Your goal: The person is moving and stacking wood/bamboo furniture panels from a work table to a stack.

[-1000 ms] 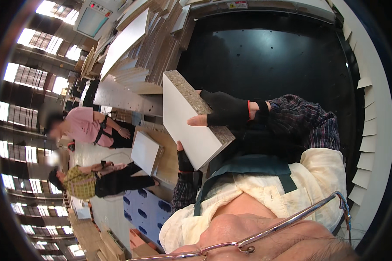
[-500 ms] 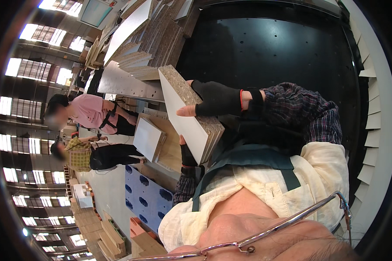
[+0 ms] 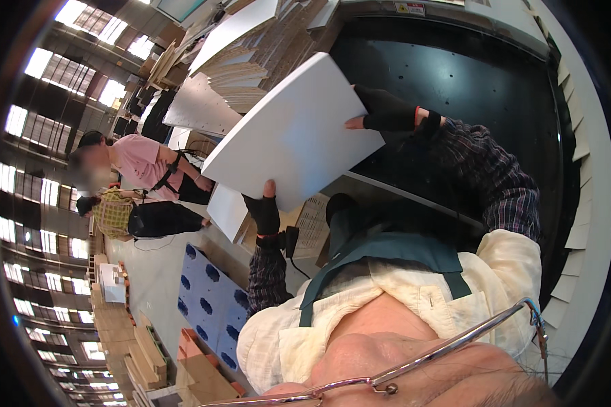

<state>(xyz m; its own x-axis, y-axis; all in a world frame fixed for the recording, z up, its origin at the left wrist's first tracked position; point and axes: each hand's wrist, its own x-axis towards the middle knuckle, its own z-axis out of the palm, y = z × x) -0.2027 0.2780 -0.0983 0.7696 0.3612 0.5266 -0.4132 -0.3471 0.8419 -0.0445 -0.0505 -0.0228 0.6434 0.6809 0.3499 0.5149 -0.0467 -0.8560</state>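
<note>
Between my hands I hold a small stack of white-faced particleboard panels (image 3: 292,136), tilted so that its broad white face shows. My left hand (image 3: 263,211), in a black fingerless glove, grips the near left edge with the thumb on the white face. On the right edge my right hand (image 3: 387,110), gloved likewise, has its thumb on top and its other fingers hidden underneath. Beyond the panels, a black machine bed (image 3: 455,81) with small holes lies to the right. Below my left hand, another white panel (image 3: 228,211) rests on a low pile.
Stacked particleboards (image 3: 251,61) stand at the far left of the black bed, next to a metal plate (image 3: 200,105). A blue pallet (image 3: 207,298) lies on the floor at left. Two people, in a pink shirt (image 3: 139,159) and a yellow checked shirt (image 3: 115,214), stand further left.
The panels have been raised and turned from edge-on to show their white face. Both hands have moved with them, my left hand leftward and my right hand to the right and up.
</note>
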